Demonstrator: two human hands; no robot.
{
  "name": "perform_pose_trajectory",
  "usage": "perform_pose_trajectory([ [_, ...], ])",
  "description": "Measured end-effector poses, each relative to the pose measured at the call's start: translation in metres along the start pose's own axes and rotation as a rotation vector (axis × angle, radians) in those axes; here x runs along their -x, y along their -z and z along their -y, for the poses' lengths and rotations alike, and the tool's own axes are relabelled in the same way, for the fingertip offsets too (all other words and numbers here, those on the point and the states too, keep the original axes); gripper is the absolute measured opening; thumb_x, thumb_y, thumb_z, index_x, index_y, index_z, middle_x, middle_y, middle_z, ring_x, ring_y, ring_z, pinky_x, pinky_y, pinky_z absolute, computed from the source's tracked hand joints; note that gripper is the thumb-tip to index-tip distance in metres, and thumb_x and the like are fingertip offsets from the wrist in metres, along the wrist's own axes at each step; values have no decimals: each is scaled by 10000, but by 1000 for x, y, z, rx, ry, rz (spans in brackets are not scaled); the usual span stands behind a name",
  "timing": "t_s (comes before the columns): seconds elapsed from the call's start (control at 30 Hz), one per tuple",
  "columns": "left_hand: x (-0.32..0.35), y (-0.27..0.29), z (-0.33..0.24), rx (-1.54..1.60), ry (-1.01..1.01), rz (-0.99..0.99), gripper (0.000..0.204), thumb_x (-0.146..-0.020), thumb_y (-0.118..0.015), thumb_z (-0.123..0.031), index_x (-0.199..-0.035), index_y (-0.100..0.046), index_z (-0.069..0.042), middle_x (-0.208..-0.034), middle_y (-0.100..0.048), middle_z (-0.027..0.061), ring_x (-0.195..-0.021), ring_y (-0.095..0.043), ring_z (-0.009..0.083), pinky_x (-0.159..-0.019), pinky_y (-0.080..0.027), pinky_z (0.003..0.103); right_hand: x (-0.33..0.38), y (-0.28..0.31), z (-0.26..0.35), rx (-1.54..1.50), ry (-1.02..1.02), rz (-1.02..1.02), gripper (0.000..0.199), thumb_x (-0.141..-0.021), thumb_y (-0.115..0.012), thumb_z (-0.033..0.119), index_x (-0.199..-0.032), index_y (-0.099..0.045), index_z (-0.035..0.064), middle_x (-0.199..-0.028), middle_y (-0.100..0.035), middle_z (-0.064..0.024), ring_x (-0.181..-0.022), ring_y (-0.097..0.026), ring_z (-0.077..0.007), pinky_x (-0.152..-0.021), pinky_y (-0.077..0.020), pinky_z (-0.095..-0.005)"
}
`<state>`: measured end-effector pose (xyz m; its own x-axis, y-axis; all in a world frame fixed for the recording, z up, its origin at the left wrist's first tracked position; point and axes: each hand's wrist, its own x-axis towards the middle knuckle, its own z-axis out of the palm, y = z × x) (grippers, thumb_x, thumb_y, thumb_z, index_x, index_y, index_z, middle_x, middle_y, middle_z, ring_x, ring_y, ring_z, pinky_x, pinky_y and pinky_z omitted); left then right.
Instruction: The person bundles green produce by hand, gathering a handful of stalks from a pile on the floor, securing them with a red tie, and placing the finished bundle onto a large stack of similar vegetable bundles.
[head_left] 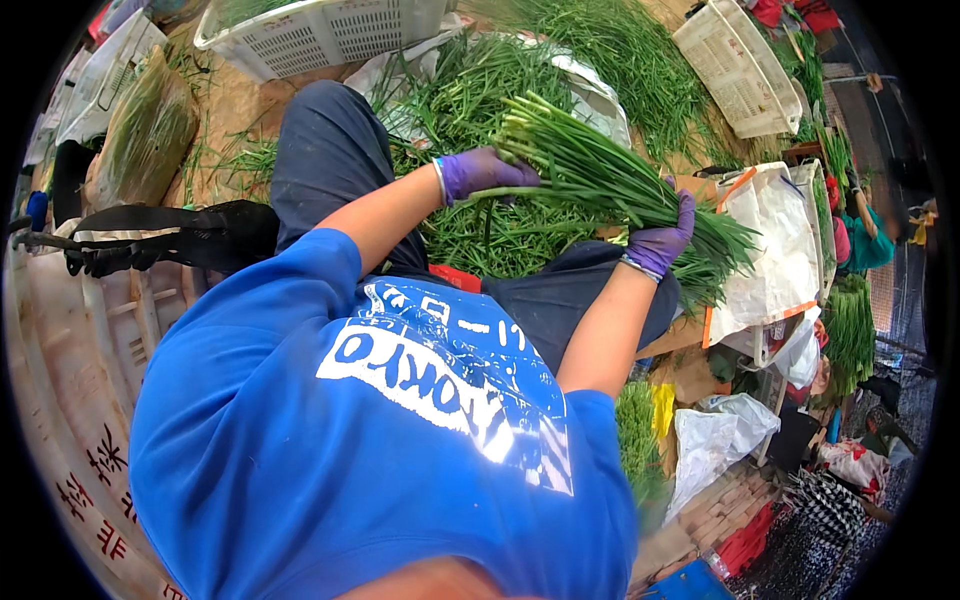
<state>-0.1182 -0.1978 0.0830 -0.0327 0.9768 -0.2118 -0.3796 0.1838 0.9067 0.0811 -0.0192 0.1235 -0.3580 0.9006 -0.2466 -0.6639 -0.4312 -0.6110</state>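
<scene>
A thick bunch of garlic chives [600, 175] lies slantwise across my two hands, its pale cut ends to the upper left and its dark green tips to the lower right. My right hand [662, 235], in a purple glove, is wrapped round the leafy part. At the stem end, my purple-gloved left hand [485, 175] has its fingers closed against the lower stalks; some fingertips are hidden by the bunch. Below and behind the bunch, loose green trimmings [500, 235] cover the floor between my legs. More chives [480, 90] are heaped just beyond my left hand.
A white perforated crate [330, 40] stands at the far left, another crate [740, 70] at the far right. Loose chives [640, 70] spread between them. A white sack [765, 250] with an orange edge is to my right. A filled plastic bag [145, 130] lies far left.
</scene>
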Motion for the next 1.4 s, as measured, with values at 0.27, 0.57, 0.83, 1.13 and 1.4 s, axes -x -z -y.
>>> perform_pose_trajectory([
  [0.27, 24, 68, 8, 181, -83, -386, 219, -818, -557, -171, -994, -593, -46, -947, -615, 40, -827, -586, 115, -660, -474, 213, 1, 13, 23, -131, 9, 48, 207, -774, -539, 236, -843, -567, 43, -904, -596, -128, -832, -569, -281, -775, -454, -474],
  [0.57, -13, -29, 19, -983, -295, -268, 416, -701, -637, -388, -960, -605, -64, -854, -599, 175, -785, -585, 286, -714, -456, 327, 1, 6, -1, 6, 79, -82, 177, -759, -561, 232, -845, -547, 78, -954, -579, -142, -864, -551, -295, -784, -445, -484],
  [0.83, -4, -25, 11, -728, -442, -140, 138, -785, -589, -83, -904, -586, -16, -848, -604, 94, -801, -579, 166, -751, -478, 257, 6, 5, 0, -33, 115, -74, 175, -779, -546, 232, -857, -536, 76, -939, -576, -140, -844, -553, -286, -764, -457, -472],
  [1.13, 13, 64, 37, 509, -247, -229, 266, -843, -498, -214, -1001, -579, -16, -906, -589, 49, -769, -532, 133, -727, -436, 284, -8, 14, 11, -181, 31, -33, 156, -766, -561, 233, -816, -551, 86, -919, -580, -134, -827, -558, -280, -763, -456, -473],
  [1.4, -4, -7, -5, -312, -164, 190, 404, -810, -567, -242, -1146, -485, -34, -1067, -552, 66, -959, -508, 141, -851, -394, 264, 10, 0, 2, 32, 128, -36, 159, -752, -571, 200, -829, -537, 65, -915, -582, -129, -818, -562, -283, -758, -466, -466],
])
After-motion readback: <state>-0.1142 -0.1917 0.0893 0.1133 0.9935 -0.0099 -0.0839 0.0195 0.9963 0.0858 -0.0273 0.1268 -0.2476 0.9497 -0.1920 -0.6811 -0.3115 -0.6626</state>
